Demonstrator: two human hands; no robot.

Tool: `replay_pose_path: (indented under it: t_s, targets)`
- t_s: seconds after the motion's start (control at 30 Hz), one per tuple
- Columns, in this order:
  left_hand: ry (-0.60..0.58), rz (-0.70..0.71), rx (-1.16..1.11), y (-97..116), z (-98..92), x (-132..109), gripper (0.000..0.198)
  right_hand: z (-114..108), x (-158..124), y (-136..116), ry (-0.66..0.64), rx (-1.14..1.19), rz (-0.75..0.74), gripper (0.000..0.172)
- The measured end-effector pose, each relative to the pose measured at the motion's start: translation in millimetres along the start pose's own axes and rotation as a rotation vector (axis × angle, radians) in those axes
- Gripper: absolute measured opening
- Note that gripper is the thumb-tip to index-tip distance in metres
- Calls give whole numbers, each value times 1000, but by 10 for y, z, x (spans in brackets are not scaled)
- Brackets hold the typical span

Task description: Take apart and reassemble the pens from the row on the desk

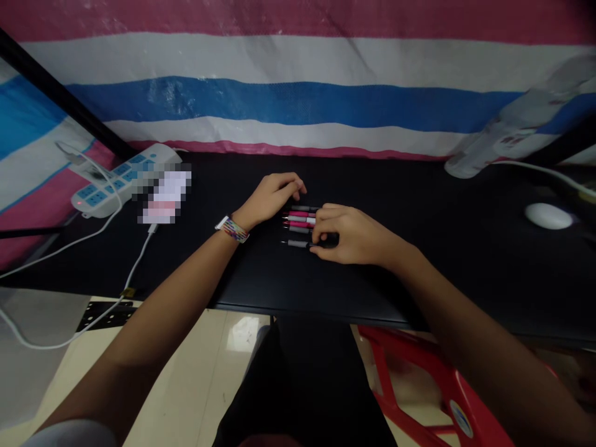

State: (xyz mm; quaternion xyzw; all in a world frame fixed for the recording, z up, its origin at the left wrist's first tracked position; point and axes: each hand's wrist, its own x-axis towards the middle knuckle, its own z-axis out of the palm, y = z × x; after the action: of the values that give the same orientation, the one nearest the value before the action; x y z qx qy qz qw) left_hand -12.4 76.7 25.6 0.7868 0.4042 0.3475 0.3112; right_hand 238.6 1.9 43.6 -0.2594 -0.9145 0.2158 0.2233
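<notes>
Several pens [298,222] lie side by side in a row on the black table [419,261], tips pointing left, some pink and some grey. My left hand [274,195] rests at the far left of the row with its fingers curled down near the top pen; what it grips is hidden. My right hand [350,234] covers the right ends of the pens, thumb and fingers pinched on the nearest grey pen [298,243]. A coloured band sits on my left wrist.
A white power strip [109,186] with cables lies at the back left beside a blurred-out item [162,197]. A white mouse [548,216] and a white object [507,139] stand at the right. A red plastic stool [433,385] is under the table's front edge.
</notes>
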Motion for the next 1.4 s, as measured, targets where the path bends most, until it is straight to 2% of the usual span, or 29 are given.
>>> replay_pose_path:
  t_s: [0.13,0.23,0.33,0.43,0.53,0.6,0.7,0.83,0.93,1.17,1.4]
  targets:
    - [44,37,-163,70,9,-8,55,-120,-21,6,155,51,90,9]
    - [20,35,-261,171,10,-41,65,-204,-35,77,258,20,163,8]
    - [-17,52,-267,234,27,-74,50,-214,-37,182,298,-57,204,6]
    - [-22,67,-232,228,62,-80,31,-171,-29,269,309,-37,210,5]
    - [15,75,-219,174,90,-57,23,-127,-14,338,368,36,230,10]
    - [65,70,-213,130,94,-35,20,-116,-3,398,441,93,302,16]
    - [147,37,-227,68,85,-2,20,-137,9,519,554,286,435,23]
    - [220,7,-271,21,78,29,19,-189,16,655,619,647,514,22]
    - [239,-5,-258,15,76,35,15,-189,26,693,652,750,531,25]
    - [195,26,-331,-22,76,48,10,-99,61,737,677,743,497,33]
    - [196,-16,-356,-83,126,58,40,-68,100,721,693,721,453,39]
